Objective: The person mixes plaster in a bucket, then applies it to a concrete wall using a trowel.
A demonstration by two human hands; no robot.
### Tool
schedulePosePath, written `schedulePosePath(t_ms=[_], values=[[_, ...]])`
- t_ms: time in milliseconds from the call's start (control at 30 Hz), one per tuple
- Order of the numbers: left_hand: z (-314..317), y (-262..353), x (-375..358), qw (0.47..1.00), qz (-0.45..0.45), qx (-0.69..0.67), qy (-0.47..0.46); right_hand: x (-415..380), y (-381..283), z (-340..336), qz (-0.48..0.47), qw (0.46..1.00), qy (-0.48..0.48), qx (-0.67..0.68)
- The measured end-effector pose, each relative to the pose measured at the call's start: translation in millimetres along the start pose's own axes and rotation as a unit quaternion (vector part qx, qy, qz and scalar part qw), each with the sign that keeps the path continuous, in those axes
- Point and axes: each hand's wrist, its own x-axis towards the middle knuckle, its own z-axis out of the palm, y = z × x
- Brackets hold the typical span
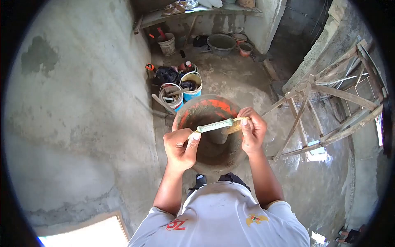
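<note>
Rough grey cement walls (82, 90) are enclosing the room in the head view, with the lens's dark round edge cutting off the corners. Beneath them a stained floor (230, 78) is shining wetly in patches. Above a large round tub (220, 105), smeared orange and grey inside, two bare hands are holding a slim greenish rod (215, 125) by its thin yellowish ends: the left hand (181, 150) is curling its fingers closed and pinching one end under the thumb, while the right hand (253, 129) is gripping the other between thumb and bent fingers — the fingers themselves are hiding where those ends finish. Behind the rod, a flat yellowish piece (234, 128) is showing near the right hand; whether it is resting in the tub or hanging closer, I cannot tell. Forearms and rod are covering part of the tub, and a white cloth shirt (222, 218) is concealing most of the legs. Beyond the tub, two plastic buckets (191, 84) are holding jumbled contents, hard to separate, beside a crumpled black bag (168, 75). To the right, a rough wooden frame (345, 96) is leaning its crossed bars into view — its far side is vanishing into the dark border.
</note>
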Motion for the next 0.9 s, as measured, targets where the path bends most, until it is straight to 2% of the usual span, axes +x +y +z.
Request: schedulePosePath(t_ms=[100, 167, 200, 300, 400, 500, 567, 633, 667, 700, 767, 900], values=[[-16.8, -0.5, -23.7, 1.000, 0.002, 0.010, 0.008, -26.3, -7.4, 16.3, 0.003, 1.000, 0.009, 0.000], [-24.7, 2.2, -40.4, 0.999, -0.046, 0.009, 0.018, -43.2, -17.3, 25.3, 0.067, 0.997, 0.025, -0.007], [-25.6, 3.5, -46.8, 0.999, -0.038, -0.004, 0.026, -48.6, -23.0, 26.5, 0.079, 0.997, 0.025, -0.006], [-29.7, 20.3, -65.2, 0.997, -0.072, 0.000, 0.015, -66.3, -31.6, 22.7, 0.081, 0.996, 0.023, -0.027], [-21.2, 39.7, -84.6, 0.997, -0.065, 0.013, 0.029, -80.3, -45.8, 11.4, 0.089, 0.996, 0.018, -0.020], [-13.3, 62.1, -107.5, 0.996, -0.082, 0.033, 0.012, -95.3, -60.7, -0.2, 0.099, 0.994, 0.016, 0.038], [-5.6, 68.5, -120.0, 0.997, -0.051, 0.048, 0.027, -103.9, -63.7, -7.4, 0.083, 0.995, 0.011, 0.050], [6.9, 84.9, -135.5, 0.995, -0.072, 0.058, 0.029, -113.4, -73.5, -22.8, 0.080, 0.996, 0.003, 0.027], [14.5, 86.4, -140.1, 0.997, 0.000, 0.070, 0.035, -120.3, -75.3, -32.4, 0.097, 0.995, -0.008, 0.038], [19.4, 92.0, -148.0, 0.997, -0.001, 0.075, 0.035, -126.4, -76.1, -39.6, 0.100, 0.994, -0.008, 0.042], [24.8, 107.3, -162.6, 0.996, -0.002, 0.084, 0.029, -136.8, -80.6, -50.4, 0.045, 0.998, -0.018, 0.045], [28.8, 127.6, -183.0, 0.993, -0.016, 0.112, 0.023, -152.3, -104.3, -64.4, 0.040, 0.997, -0.018, 0.066]])
